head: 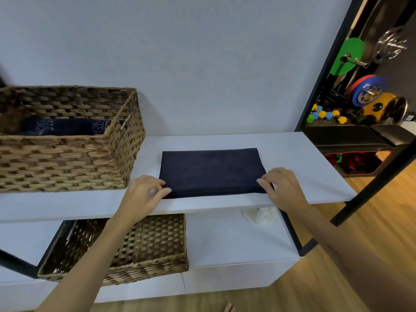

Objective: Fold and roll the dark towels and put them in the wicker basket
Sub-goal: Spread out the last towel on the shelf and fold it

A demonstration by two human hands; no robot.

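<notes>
i note the towel [211, 171] lies folded flat on the shelf [304, 158], at 3 o'clock from the basket [67, 163]. my left hand [144, 194] and right hand [284, 188] pinch its near corners, placed, i judge, to begin rolling it away.

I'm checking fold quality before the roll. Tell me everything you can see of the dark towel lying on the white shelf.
The towel is dark navy, soft-looking cloth, folded into a flat, neat rectangle with layered edges showing along its near side. It lies on the white shelf, right of the wicker basket and apart from it. The left hand pinches its near left corner; the right hand pinches its near right corner. It is not yet rolled.
</notes>
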